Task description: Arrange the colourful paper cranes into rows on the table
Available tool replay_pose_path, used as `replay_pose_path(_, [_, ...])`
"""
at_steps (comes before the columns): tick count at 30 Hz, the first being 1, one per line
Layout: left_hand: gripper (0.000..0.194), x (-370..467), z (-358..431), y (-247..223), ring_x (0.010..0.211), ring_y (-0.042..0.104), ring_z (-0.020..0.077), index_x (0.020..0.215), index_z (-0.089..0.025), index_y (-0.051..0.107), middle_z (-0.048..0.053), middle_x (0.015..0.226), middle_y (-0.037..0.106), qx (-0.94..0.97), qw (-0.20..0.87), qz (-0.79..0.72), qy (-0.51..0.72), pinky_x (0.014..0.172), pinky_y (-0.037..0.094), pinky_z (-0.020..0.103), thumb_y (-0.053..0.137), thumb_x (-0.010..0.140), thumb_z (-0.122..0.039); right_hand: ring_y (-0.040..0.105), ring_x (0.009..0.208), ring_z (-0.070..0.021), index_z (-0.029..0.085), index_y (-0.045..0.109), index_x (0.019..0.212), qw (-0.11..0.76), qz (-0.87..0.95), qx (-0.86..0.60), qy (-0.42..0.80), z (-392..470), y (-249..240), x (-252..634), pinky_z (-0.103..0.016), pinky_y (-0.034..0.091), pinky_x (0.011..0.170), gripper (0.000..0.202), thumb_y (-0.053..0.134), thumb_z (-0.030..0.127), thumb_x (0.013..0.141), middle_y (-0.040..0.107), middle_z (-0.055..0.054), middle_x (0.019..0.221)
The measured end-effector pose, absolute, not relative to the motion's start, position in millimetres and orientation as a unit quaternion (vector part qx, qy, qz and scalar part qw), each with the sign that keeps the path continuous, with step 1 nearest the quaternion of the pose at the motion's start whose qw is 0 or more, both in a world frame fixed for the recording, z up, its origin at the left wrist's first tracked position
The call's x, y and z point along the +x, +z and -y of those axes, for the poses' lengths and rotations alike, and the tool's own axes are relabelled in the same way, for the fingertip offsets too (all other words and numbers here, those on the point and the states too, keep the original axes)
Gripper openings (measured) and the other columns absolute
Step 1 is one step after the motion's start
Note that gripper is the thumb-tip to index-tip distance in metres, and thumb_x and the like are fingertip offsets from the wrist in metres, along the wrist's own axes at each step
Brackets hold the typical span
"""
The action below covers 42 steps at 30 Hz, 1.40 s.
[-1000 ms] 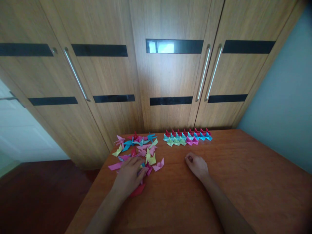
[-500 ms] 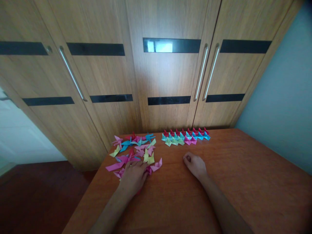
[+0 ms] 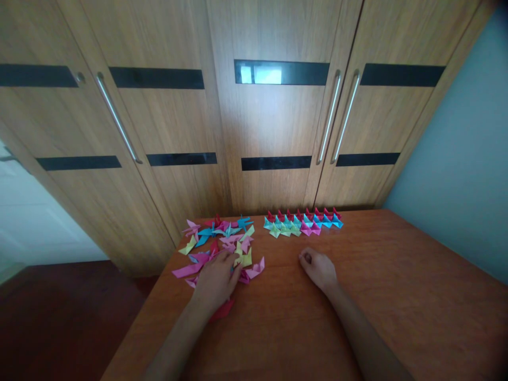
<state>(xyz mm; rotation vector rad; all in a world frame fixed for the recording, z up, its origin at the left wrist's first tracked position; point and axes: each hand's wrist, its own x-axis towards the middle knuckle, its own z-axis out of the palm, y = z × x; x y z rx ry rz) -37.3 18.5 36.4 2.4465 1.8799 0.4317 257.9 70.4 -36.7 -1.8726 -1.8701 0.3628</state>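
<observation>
My left hand (image 3: 217, 278) reaches palm-down over a loose pile of folded paper cranes, its thumb and fingers apart beside a yellow paper crane (image 3: 246, 258). A bit of blue shows in the gap between thumb and forefinger; I cannot make out what it is. To the right of the thumb lies a pink paper crane (image 3: 257, 267), and a red folded paper (image 3: 223, 309) sticks out below the wrist. My right hand (image 3: 318, 270) rests on the table, fingers curled in a loose fist with nothing visible in it.
Folded papers stand in tidy rows at the table's back: red ones behind, then blue ones (image 3: 332, 223), pale green ones (image 3: 284, 229) and magenta ones (image 3: 310, 228). Behind the brown table (image 3: 278, 328) rises a wooden wardrobe (image 3: 273, 121); a pale blue wall (image 3: 456, 185) is on the right.
My left hand has shifted slightly up and left over the pile, uncovering more of the red folded paper below it. The right hand has stayed in place.
</observation>
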Motion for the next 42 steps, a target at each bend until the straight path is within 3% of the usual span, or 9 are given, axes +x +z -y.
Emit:
replay_pose_path(5, [0.025,-50,-39,36,0.095,0.059,0.0191,0.093,-0.021,0.063,0.006,0.101,0.065,0.803,0.085,-0.579,0.110,0.081,0.042,0.027,0.041,0.086,-0.013,0.058,0.067,-0.0120,0.024,0.060,0.080,0.228,0.680,-0.685,0.130,-72,-37,258,-0.020,0.029,0.054,0.014,0.049,0.030,0.085,0.064,0.002,0.072])
replay_pose_path(11, [0.019,-58,-51,29,0.083,0.061,0.0183,0.085,-0.021,0.065,0.004,0.091,0.067,0.826,0.094,-0.549,0.091,0.069,0.040,0.024,0.046,0.084,-0.016,0.058,0.066,-0.0121,0.024,0.060,0.079,0.233,0.681,-0.681,0.132,-72,-37,259,-0.020,0.029,0.054,0.014,0.049,0.031,0.084,0.064,0.002,0.071])
replay_pose_path(20, [0.016,-62,-55,33,0.075,0.060,0.0159,0.076,-0.020,0.065,0.002,0.080,0.067,0.822,0.128,-0.548,0.094,0.064,0.038,0.022,0.050,0.079,-0.014,0.058,0.066,-0.0121,0.024,0.060,0.079,0.245,0.679,-0.679,0.134,-72,-38,259,-0.020,0.028,0.054,0.013,0.049,0.030,0.083,0.064,0.002,0.071])
replay_pose_path(26, [0.012,-66,-44,56,0.073,0.060,0.0153,0.078,-0.020,0.060,0.000,0.080,0.066,0.808,0.107,-0.545,0.200,0.065,0.039,0.023,0.049,0.082,-0.017,0.057,0.064,-0.0130,0.024,0.060,0.076,0.268,0.682,-0.666,0.136,-72,-38,260,-0.021,0.032,0.055,0.014,0.049,0.030,0.082,0.063,0.002,0.068])
replay_pose_path(34, [0.010,-9,-24,53,0.076,0.059,0.0169,0.081,-0.020,0.056,0.002,0.081,0.064,0.791,0.082,-0.547,0.261,0.067,0.041,0.025,0.047,0.082,-0.016,0.058,0.069,-0.0153,0.020,0.062,0.090,0.451,0.696,-0.477,0.292,-62,-33,238,-0.024,0.045,0.063,0.027,0.052,0.043,0.082,0.064,-0.002,0.078])
replay_pose_path(38, [0.011,10,-20,38,0.080,0.059,0.0175,0.083,-0.021,0.056,0.003,0.084,0.063,0.802,0.073,-0.539,0.248,0.071,0.042,0.026,0.047,0.081,-0.014,0.058,0.069,-0.0144,0.021,0.062,0.101,0.441,0.717,-0.439,0.315,-50,-28,220,-0.024,0.047,0.064,0.029,0.055,0.041,0.083,0.064,-0.002,0.079])
replay_pose_path(42, [0.014,13,-18,26,0.082,0.059,0.0174,0.085,-0.022,0.056,0.002,0.085,0.062,0.800,0.079,-0.532,0.266,0.075,0.044,0.027,0.046,0.082,-0.013,0.057,0.066,-0.0136,0.022,0.066,0.089,0.406,0.768,-0.423,0.259,-42,-22,212,-0.024,0.046,0.064,0.019,0.052,0.035,0.085,0.065,-0.002,0.076])
